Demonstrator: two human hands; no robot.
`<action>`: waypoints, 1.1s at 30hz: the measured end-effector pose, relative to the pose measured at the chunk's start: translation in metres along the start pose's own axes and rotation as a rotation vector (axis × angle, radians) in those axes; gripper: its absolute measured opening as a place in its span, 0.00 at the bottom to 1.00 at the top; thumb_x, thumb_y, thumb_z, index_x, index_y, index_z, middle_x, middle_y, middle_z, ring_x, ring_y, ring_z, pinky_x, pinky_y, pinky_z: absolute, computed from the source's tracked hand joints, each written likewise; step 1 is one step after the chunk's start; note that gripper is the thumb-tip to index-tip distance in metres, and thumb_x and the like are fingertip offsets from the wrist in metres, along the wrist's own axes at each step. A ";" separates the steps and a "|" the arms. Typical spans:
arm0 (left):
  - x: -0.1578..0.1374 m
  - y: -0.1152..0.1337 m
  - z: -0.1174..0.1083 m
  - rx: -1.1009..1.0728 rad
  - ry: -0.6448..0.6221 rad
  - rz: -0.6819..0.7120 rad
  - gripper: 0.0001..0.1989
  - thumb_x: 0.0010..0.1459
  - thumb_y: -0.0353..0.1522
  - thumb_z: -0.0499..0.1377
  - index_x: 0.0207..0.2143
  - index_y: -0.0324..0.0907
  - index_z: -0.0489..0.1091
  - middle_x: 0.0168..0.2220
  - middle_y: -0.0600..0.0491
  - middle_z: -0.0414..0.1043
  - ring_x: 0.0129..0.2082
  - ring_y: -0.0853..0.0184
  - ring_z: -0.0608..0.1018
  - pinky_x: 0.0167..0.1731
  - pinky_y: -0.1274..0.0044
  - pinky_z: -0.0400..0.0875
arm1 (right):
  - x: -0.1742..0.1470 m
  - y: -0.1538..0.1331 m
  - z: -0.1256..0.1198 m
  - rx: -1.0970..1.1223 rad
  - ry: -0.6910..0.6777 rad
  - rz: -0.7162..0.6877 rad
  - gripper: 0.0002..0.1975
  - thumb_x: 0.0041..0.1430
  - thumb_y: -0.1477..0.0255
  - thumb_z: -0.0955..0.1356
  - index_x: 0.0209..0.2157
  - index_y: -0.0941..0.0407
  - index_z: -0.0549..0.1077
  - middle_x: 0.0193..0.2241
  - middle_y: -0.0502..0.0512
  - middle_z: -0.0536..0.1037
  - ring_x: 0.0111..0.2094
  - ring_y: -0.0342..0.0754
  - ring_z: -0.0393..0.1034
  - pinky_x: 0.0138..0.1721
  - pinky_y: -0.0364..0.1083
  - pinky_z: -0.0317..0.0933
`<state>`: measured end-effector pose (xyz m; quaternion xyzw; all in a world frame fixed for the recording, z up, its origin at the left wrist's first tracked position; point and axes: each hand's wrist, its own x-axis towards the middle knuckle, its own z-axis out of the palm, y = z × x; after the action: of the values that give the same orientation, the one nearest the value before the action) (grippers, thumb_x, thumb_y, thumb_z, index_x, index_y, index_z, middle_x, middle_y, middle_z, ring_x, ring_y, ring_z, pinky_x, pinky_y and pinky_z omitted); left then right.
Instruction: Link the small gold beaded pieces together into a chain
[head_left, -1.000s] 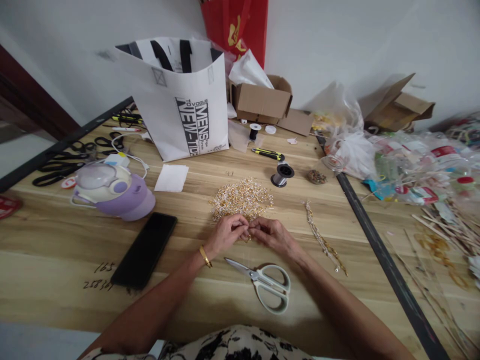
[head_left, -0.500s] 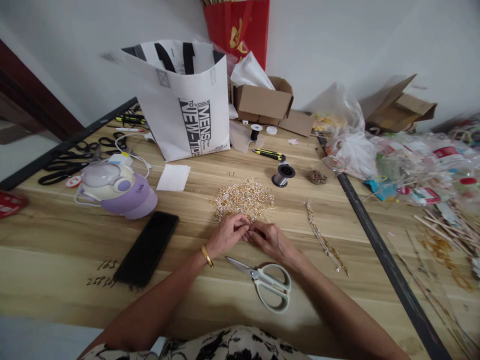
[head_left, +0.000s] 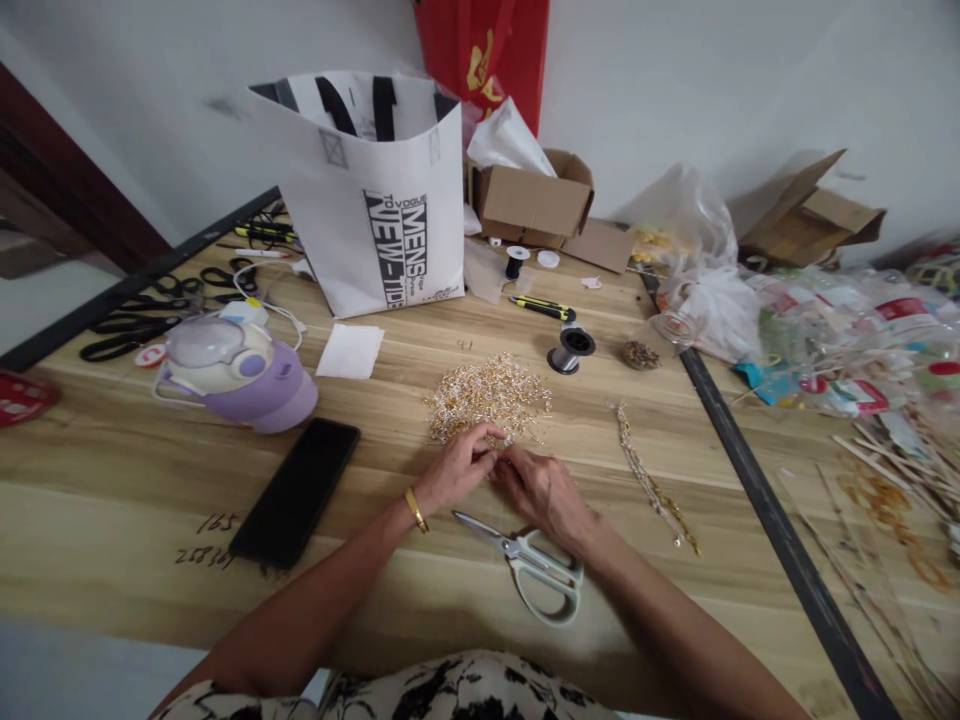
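Facing each other by the shiny bits [head_left: 489, 395], left hand [head_left: 454, 471] and right hand [head_left: 547, 494] curl, grip impossible to tell; scissors [head_left: 513, 549] lie close!

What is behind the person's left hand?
A pile of gold and silvery pieces on the table. The left hand covers part of its near edge; what's underneath is hidden.

On the table [head_left: 420, 610], the beads [head_left: 491, 390] lie just beyond the left hand [head_left: 454, 472] and right hand [head_left: 549, 492]; the scissors [head_left: 547, 595] lie nearer the body (partly behind the right wrist). Left sits the phone [head_left: 296, 495], the flask [head_left: 259, 390] beyond it. Behind stand the bag [head_left: 315, 210] and, right of it, the box [head_left: 532, 203]. 2 spools [head_left: 570, 355] flank the cutter [head_left: 541, 307].
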<state>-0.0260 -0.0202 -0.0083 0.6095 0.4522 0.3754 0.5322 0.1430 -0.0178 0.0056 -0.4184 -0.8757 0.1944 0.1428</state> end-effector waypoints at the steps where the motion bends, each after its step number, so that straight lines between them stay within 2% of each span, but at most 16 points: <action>1: 0.000 0.000 0.000 -0.024 -0.005 -0.003 0.10 0.58 0.30 0.54 0.44 0.39 0.65 0.25 0.54 0.71 0.26 0.68 0.74 0.27 0.79 0.66 | 0.000 0.000 0.000 -0.019 0.010 -0.008 0.05 0.63 0.74 0.60 0.37 0.57 0.66 0.25 0.53 0.74 0.21 0.43 0.65 0.24 0.41 0.49; 10: 0.001 0.000 0.000 -0.309 -0.009 -0.092 0.17 0.53 0.36 0.62 0.43 0.37 0.64 0.27 0.53 0.72 0.26 0.70 0.75 0.30 0.78 0.69 | 0.000 0.009 0.006 0.126 0.063 0.016 0.06 0.63 0.74 0.59 0.33 0.56 0.65 0.23 0.51 0.73 0.19 0.41 0.63 0.24 0.40 0.50; 19: 0.003 0.001 0.000 -0.434 0.007 -0.184 0.22 0.42 0.30 0.68 0.39 0.37 0.64 0.28 0.54 0.73 0.29 0.70 0.75 0.31 0.79 0.67 | 0.004 0.007 -0.005 0.325 0.082 0.035 0.06 0.64 0.72 0.60 0.36 0.56 0.66 0.25 0.52 0.75 0.23 0.43 0.68 0.26 0.40 0.56; 24: 0.007 -0.005 0.002 -0.409 -0.038 -0.170 0.17 0.38 0.29 0.68 0.31 0.36 0.66 0.28 0.54 0.71 0.30 0.70 0.73 0.33 0.78 0.66 | 0.005 0.006 -0.008 0.364 0.039 0.008 0.08 0.65 0.70 0.59 0.37 0.56 0.67 0.25 0.51 0.74 0.24 0.42 0.67 0.27 0.39 0.56; 27: 0.007 -0.005 0.002 -0.414 -0.090 -0.176 0.15 0.39 0.30 0.68 0.28 0.35 0.67 0.26 0.55 0.70 0.28 0.72 0.72 0.32 0.79 0.64 | 0.004 0.006 -0.009 0.367 0.021 -0.001 0.09 0.65 0.69 0.59 0.37 0.56 0.67 0.26 0.51 0.74 0.25 0.43 0.67 0.28 0.40 0.57; 33: 0.004 0.001 0.000 -0.344 -0.107 -0.170 0.10 0.43 0.32 0.66 0.27 0.35 0.69 0.24 0.56 0.69 0.26 0.73 0.70 0.29 0.80 0.62 | 0.004 0.004 -0.015 0.416 0.015 0.018 0.08 0.65 0.69 0.59 0.37 0.56 0.67 0.26 0.51 0.73 0.25 0.42 0.65 0.28 0.40 0.56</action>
<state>-0.0241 -0.0161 -0.0074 0.4885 0.4021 0.3679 0.6814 0.1493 -0.0089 0.0172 -0.3891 -0.8117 0.3693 0.2309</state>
